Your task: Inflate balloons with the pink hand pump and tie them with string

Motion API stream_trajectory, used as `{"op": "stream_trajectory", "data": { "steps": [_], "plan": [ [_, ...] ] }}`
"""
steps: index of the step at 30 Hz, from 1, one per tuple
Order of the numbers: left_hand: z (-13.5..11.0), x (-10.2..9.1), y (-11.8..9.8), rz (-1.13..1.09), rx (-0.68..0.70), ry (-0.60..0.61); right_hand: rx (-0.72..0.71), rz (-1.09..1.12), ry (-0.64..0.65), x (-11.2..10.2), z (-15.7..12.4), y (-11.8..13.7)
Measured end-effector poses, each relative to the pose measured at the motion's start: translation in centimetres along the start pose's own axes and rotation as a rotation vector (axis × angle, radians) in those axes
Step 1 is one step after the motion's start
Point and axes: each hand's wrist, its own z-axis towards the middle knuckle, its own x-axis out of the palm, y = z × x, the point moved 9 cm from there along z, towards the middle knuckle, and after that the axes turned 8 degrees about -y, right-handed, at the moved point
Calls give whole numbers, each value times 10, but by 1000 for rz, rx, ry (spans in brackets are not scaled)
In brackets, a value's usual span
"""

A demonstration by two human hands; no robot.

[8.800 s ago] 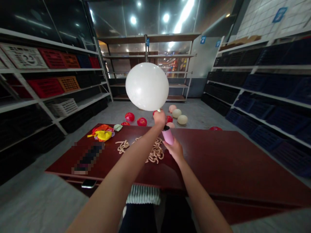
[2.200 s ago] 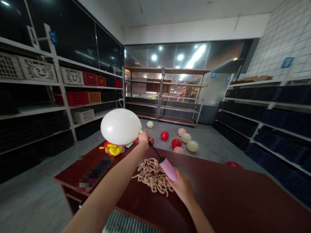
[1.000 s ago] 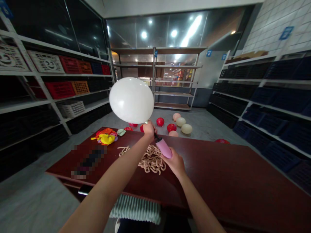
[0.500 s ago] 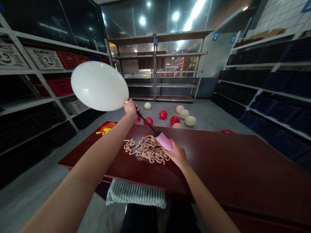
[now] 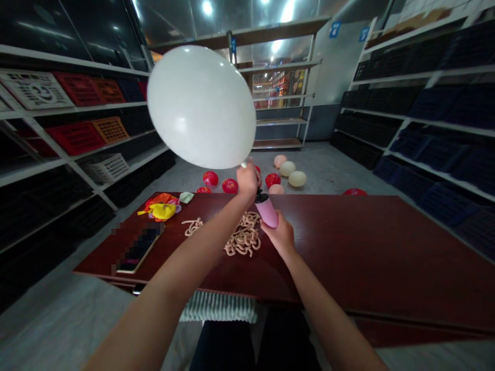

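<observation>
A large inflated white balloon [image 5: 201,105] hangs above the table, its neck pinched in my left hand [image 5: 248,180]. The same hand is closed around the nozzle end of a pink hand balloon pump [image 5: 266,211], hiding the nozzle tip. My right hand [image 5: 281,234] is wrapped round the pump's pink body from below. Under and beside my left forearm lies a heap of tan, rope-like coils [image 5: 245,239] on the table; part of it is covered by the arm. Limp balloons in yellow, orange and other colours [image 5: 161,210] form a small pile at the left.
The dark red table [image 5: 348,247] spans the front, with a phone [image 5: 143,247] near its left edge. Beyond it, several red, pink and white balloons [image 5: 287,168] rest on the floor. Crate-filled shelves [image 5: 406,118] stand on both sides. A ribbed pale cloth [image 5: 218,306] sits below the table's front edge.
My left hand has moved right with the balloon, closer to the pump's body. Less of the pump's black rod shows now. The view has shifted, revealing the phone.
</observation>
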Motion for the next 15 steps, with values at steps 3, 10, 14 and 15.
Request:
{"op": "stream_trajectory", "data": {
  "steps": [3, 10, 14, 15],
  "plan": [
    [-10, -14, 24, -35, -44, -59, -25, -82, -4, -8, 0, 1],
    [-4, -86, 42, -153, -175, -342, -184, -236, 47, -16, -14, 31],
    [-1, -126, 38, -169, -224, -412, -319, -296, 127, -13, -23, 51],
    [0, -133, 36, -176, -243, -402, -347, -310, 142, -14, -23, 54]
  ]
}}
